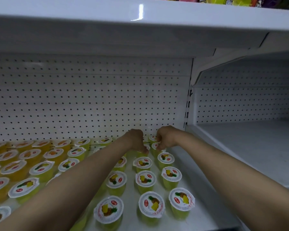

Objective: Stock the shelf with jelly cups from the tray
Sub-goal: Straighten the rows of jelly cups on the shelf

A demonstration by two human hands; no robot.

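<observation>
Both my arms reach to the back of the white shelf point(187, 157). My left hand point(137, 140) is curled downward over a yellow pineapple jelly cup point(144, 151) near the pegboard; its fingertips grip the cup's rim. My right hand point(165, 138) pinches the lid edge of another yellow jelly cup point(155, 145) beside it. Rows of yellow pineapple jelly cups point(145, 180) stand upright in front of my hands. Orange jelly cups point(6, 155) fill the left part of the shelf. No tray is in view.
A white pegboard back wall point(90, 100) rises behind the cups. The upper shelf point(140, 15) overhangs closely. To the right, past a divider post point(188, 107), lies a neighbouring shelf bay point(250, 147). Bare shelf strip runs along the right of the cups.
</observation>
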